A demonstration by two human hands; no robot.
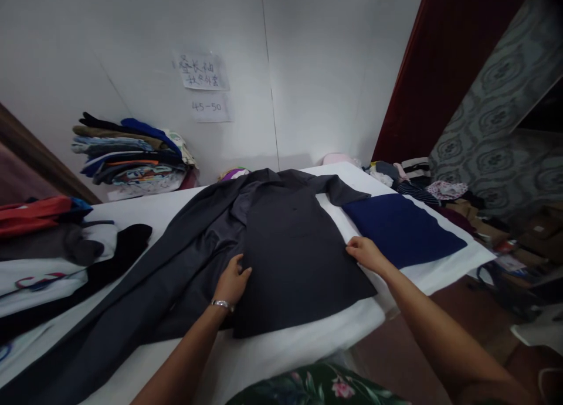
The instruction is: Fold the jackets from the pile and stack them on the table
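A dark grey jacket (299,247) lies spread on the white-covered table, its front panel fairly flat and one long sleeve (114,311) stretched toward the lower left. My right hand (365,254) pinches the panel's right edge. At the panel's left edge, my left hand (231,280), with a silver bracelet at the wrist, touches the cloth; its thumb and forefinger are apart. Bunched grey fabric (220,235) lies beside that hand. The jacket's other short-looking sleeve end (343,191) points right, reaching a folded navy blue garment (400,229).
A tall stack of folded clothes (136,153) stands at the back left against the wall. Loose garments (48,258) pile up on the left. More clothes (417,179) lie beyond the table's right end. The white tablecloth (321,334) hangs near the front edge.
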